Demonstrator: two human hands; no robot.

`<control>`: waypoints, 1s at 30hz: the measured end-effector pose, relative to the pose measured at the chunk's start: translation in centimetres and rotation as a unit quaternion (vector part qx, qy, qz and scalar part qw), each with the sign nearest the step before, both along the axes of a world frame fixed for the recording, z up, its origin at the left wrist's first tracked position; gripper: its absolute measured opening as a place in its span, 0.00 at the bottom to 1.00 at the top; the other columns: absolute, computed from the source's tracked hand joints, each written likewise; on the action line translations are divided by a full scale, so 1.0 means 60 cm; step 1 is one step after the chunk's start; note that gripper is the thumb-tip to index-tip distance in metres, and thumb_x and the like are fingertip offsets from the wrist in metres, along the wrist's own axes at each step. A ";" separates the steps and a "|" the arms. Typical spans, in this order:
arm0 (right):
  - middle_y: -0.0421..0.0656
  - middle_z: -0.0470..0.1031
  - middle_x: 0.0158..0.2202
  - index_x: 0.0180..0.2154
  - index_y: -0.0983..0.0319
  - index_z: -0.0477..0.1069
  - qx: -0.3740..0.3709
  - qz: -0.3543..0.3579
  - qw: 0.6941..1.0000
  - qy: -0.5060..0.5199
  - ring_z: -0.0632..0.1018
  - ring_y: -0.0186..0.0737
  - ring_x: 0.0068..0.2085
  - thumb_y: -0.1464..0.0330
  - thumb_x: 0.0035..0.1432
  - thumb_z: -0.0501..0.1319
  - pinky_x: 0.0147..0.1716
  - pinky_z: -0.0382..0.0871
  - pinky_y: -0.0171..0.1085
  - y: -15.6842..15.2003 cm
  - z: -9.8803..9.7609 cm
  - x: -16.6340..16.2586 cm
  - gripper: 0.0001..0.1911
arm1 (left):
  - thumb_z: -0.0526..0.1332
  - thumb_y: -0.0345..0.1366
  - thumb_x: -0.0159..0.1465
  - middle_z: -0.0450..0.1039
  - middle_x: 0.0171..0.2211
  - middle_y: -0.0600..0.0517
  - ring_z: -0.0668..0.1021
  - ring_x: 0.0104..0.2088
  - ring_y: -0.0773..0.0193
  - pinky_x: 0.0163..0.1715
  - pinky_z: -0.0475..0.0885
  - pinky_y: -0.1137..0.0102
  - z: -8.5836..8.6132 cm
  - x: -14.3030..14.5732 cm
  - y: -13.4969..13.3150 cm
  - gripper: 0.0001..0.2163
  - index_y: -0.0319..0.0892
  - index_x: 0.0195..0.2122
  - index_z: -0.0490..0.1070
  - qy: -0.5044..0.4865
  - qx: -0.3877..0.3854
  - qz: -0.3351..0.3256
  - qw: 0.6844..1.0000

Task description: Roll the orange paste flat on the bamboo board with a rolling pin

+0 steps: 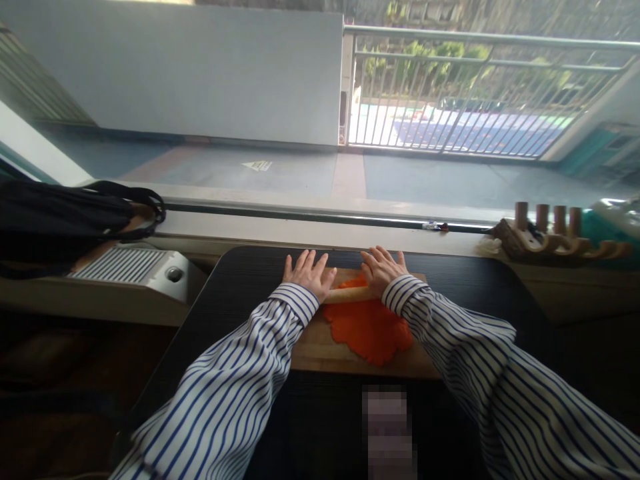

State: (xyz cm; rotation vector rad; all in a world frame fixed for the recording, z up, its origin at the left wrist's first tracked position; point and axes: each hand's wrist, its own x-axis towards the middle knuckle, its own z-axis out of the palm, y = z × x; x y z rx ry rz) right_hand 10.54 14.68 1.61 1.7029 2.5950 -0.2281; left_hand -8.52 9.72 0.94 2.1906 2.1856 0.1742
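Note:
A flat sheet of orange dough [370, 328] lies on a wooden board [320, 350] on a dark table [235, 280]. A wooden rolling pin [350, 294] rests across the dough's far edge. My left hand [307, 272] lies flat on the pin's left end, fingers stretched out. On the pin's right end my right hand [381, 268] presses in the same way, fingers spread. Both arms wear blue-and-white striped sleeves.
A black bag [60, 227] sits on the left above a white appliance with a ribbed top [135, 268]. A wooden rack with pegs [555, 237] stands on the sill at the right. A window and a railing lie beyond the table.

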 end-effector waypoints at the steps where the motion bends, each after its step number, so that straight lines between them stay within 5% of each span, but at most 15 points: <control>1: 0.44 0.50 0.63 0.59 0.58 0.51 0.002 0.001 1.000 0.000 0.47 0.48 0.62 0.60 0.62 0.36 0.55 0.38 0.63 0.001 0.000 -0.001 0.26 | 0.37 0.52 0.63 0.55 0.60 0.47 0.54 0.61 0.55 0.58 0.43 0.50 0.002 0.001 0.001 0.27 0.47 0.59 0.55 0.000 -0.001 0.002 1.000; 22: 0.45 0.47 0.64 0.60 0.56 0.50 -0.037 -0.032 0.999 -0.010 0.45 0.47 0.63 0.61 0.62 0.36 0.54 0.37 0.65 -0.029 0.006 0.003 0.25 | 0.38 0.49 0.64 0.59 0.58 0.44 0.58 0.60 0.53 0.58 0.44 0.49 0.008 0.010 -0.068 0.26 0.42 0.57 0.60 0.042 0.053 -0.015 0.998; 30: 0.49 0.59 0.59 0.58 0.63 0.54 0.086 0.024 0.995 0.044 0.55 0.44 0.60 0.59 0.63 0.37 0.58 0.36 0.56 -0.067 0.003 0.009 0.27 | 0.39 0.46 0.64 0.59 0.58 0.44 0.60 0.58 0.52 0.57 0.46 0.48 -0.003 0.016 -0.063 0.25 0.42 0.57 0.60 0.019 0.015 0.040 0.999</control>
